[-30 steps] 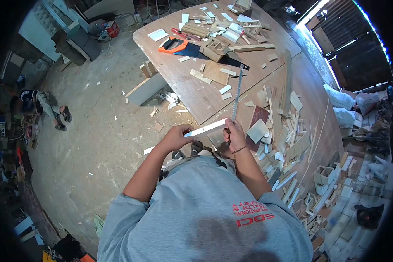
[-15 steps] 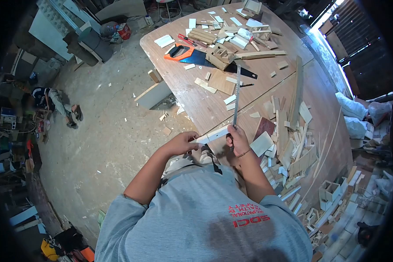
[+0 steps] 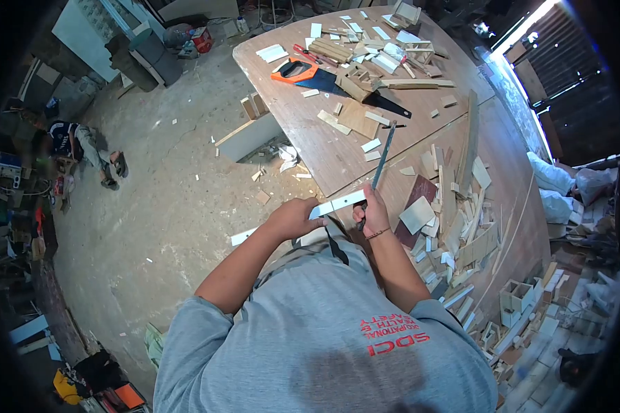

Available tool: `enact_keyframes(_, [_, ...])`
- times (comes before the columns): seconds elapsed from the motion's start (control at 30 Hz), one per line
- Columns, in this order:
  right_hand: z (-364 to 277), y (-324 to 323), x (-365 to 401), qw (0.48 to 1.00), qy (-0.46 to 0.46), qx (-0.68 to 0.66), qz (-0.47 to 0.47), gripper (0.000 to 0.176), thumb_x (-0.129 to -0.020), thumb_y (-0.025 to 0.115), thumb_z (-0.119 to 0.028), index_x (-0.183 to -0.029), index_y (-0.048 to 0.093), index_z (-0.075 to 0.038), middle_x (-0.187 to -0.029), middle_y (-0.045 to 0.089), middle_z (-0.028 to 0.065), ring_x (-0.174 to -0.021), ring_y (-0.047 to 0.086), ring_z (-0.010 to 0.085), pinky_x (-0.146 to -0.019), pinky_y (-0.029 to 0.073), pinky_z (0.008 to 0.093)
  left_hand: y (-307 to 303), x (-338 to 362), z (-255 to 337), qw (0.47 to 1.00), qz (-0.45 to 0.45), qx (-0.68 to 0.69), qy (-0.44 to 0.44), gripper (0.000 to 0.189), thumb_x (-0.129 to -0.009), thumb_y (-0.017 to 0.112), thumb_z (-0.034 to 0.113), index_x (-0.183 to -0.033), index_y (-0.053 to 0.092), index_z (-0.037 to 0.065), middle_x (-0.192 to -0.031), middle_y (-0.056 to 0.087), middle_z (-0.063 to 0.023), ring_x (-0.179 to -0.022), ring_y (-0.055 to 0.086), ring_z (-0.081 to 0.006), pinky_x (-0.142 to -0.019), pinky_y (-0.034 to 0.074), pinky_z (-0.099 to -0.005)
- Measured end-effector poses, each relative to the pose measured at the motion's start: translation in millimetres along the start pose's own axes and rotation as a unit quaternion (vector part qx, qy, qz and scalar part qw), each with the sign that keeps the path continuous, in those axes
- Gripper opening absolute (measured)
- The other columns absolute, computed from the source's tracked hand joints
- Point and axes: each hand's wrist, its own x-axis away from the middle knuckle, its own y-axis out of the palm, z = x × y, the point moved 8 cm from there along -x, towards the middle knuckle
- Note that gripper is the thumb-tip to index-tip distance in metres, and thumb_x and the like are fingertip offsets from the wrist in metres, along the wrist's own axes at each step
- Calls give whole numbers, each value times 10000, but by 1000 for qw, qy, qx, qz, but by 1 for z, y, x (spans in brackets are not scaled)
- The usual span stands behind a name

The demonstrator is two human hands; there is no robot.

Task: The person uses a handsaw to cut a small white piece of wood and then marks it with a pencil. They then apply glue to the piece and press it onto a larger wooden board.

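A long white strip of wood (image 3: pixel 349 199) with a dark line and small dots on it lies between my two hands in front of my body. My left hand (image 3: pixel 295 219) is closed round its middle, and the strip's far end shows beyond my left forearm. In my right hand (image 3: pixel 373 212) is a narrow metal blade or ruler (image 3: pixel 386 155) that points away over the table, its dark lower end inside my fist. The right fingers also touch the strip's right end.
On the wooden table (image 3: pixel 293 127) lie an orange-handled saw (image 3: pixel 327 81), wood blocks and a heap of offcuts (image 3: pixel 461 227). A grey-white board (image 3: pixel 251 138) stands beside the table. A seated person (image 3: pixel 83 151) is at the far left.
My left hand has moved slightly right and up along the strip, which now shows on both sides of it. The metal blade has tilted to the right. The head view has shifted slightly.
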Motion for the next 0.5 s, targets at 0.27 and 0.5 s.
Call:
enact_keyframes(0.27, [51, -81, -19, 983, 53, -44, 170, 228, -953, 482, -324, -865, 489, -114, -614, 511, 16, -398, 387, 101, -359, 323, 269, 20, -26, -13, 983, 88, 160, 20, 248, -749, 695, 293, -850, 666, 68, -795, 667, -147, -771, 647, -315, -713, 496, -397])
enact_keyframes(0.5, [38, -129, -20, 957, 23, 233, 174, 265, -926, 504, -319, -925, 525, -55, -662, 546, 40, -423, 429, 104, -377, 350, 265, 53, -43, -71, 984, 89, 150, -44, 465, -771, 671, 414, -1000, 639, 10, -907, 660, -206, -853, 639, -325, -761, 487, -386])
